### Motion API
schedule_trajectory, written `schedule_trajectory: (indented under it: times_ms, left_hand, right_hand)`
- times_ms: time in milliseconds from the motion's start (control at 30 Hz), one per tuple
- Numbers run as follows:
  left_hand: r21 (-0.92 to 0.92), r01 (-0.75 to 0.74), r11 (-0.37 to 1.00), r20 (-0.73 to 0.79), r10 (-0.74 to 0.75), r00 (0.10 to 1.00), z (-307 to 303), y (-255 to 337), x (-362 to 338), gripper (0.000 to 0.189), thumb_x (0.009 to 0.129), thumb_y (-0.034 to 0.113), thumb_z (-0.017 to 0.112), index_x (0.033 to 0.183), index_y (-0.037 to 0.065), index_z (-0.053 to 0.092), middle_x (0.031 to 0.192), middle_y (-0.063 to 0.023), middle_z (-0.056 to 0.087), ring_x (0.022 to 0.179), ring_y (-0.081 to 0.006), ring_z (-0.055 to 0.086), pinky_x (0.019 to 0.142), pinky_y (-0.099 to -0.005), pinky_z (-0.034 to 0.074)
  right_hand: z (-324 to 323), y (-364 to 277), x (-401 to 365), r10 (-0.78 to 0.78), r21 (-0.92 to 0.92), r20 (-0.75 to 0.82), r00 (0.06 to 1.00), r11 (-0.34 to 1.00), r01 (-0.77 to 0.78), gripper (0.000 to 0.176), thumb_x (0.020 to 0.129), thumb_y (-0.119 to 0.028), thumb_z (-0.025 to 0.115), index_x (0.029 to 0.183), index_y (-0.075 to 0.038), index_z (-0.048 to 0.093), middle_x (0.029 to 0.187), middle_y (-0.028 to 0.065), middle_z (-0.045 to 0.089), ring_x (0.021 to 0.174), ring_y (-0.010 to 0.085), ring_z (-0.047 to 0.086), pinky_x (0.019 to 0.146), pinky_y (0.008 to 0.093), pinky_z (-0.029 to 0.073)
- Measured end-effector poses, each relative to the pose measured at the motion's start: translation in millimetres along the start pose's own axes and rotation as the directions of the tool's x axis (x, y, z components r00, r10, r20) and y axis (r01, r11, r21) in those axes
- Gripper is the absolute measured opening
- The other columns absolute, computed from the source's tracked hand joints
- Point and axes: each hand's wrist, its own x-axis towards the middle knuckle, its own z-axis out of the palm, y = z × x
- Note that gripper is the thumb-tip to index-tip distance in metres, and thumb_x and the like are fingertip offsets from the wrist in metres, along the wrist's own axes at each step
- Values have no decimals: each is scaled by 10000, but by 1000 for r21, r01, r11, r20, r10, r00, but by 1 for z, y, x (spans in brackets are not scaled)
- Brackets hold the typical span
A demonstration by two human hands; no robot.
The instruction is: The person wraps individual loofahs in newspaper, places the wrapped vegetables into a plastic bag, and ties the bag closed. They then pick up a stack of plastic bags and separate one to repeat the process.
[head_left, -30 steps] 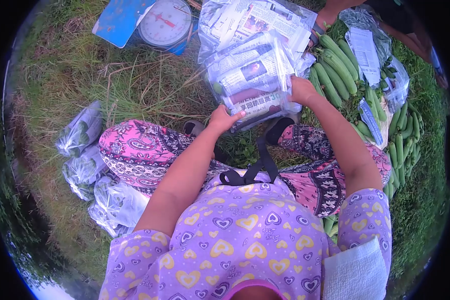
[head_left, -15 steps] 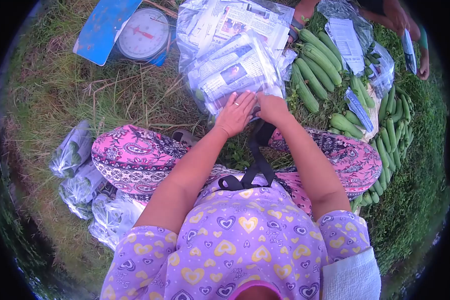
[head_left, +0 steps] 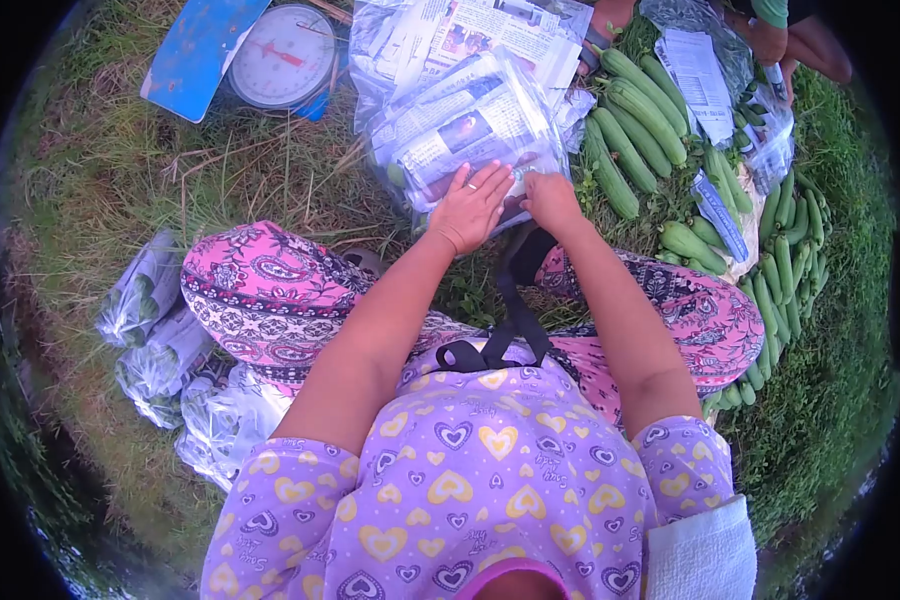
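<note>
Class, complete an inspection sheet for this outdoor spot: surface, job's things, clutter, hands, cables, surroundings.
Surface: grass, with dry stalks.
Job's things: clear bag of newspaper-wrapped bundles.
Clutter: scale, blue board, loose cucumbers, small filled bags beside the left knee.
Hands: left hand flat and open on the clear bag; right hand curled at its near edge, grip unclear.
Cables: nothing seen; a black strap hangs from the chest.
Surroundings: another person's arm at top right.

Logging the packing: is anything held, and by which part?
The left hand lies flat on the near end of the clear bag; the right hand curls at that edge. Closed grip cannot be told.
</note>
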Motion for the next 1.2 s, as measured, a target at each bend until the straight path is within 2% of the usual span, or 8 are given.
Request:
schedule_trajectory:
  times_ms: [100,200,333,600,700,800,967,1200]
  left_hand:
    - [-65,-49,997,-45,46,998,-4,-8,3,475,900,238,428,1356,111,392,1451,-6,321,1352,-175,249,1106,-443,179]
    - [-64,-69,996,-82,64,995,-9,-13,3,457,888,225,448,1331,114,424,1427,-4,361,1333,-174,282,1103,-416,195]
    - [-16,-45,999,-94,44,995,-6,-7,3,452,889,228,450,1327,118,430,1423,3,365,1330,-167,285,1103,-414,193]
    - [47,-24,999,-89,28,996,0,-2,2,452,894,270,458,1318,113,442,1428,3,349,1330,-165,279,1093,-431,198]
    - [27,-18,999,-75,19,997,0,-3,2,453,893,274,459,1317,115,442,1432,-5,348,1334,-167,277,1091,-433,199]
    - [29,-26,999,-72,28,997,1,-4,2,457,893,286,461,1315,112,442,1426,-20,352,1332,-173,276,1088,-422,211]
    - [-149,30,988,-104,-46,993,-11,4,12,403,862,217,511,1251,112,505,1301,-33,485,1250,-181,392,1051,-432,251]
    - [-755,424,501,23,-626,780,-33,34,99,513,792,328,637,1135,-35,520,1054,-195,607,948,-345,605,820,-401,466]
  right_hand:
    - [-6,16,-4,141,327,108,984,930,-169,311,678,-227,751,857,-36,583,816,135,652,837,315,619,757,421,485]
    - [-2,40,-10,394,339,-69,916,873,-350,396,670,-271,752,935,-38,573,913,130,645,883,304,611,787,399,483]
    - [18,64,-19,356,370,-247,901,894,-252,530,684,-325,739,1092,-31,569,1082,146,614,1025,293,577,881,393,458]
    - [-4,68,-1,355,358,191,915,843,-402,443,777,-385,632,1078,-61,604,1136,164,600,1066,315,553,896,410,433]
    - [-16,82,11,366,906,274,889,213,-367,495,826,-440,579,1139,-56,584,1169,128,587,1116,268,518,929,407,389]
    - [-21,100,47,430,983,186,883,-78,-169,541,859,-455,538,1194,-31,550,1207,109,558,1155,227,474,962,415,338]
    - [51,132,121,541,874,108,834,349,-340,393,794,-296,669,1021,23,638,979,114,649,874,195,587,769,305,447]
    - [57,130,134,484,936,268,833,74,-344,421,799,-343,669,1009,21,644,925,103,654,793,180,587,748,319,453]
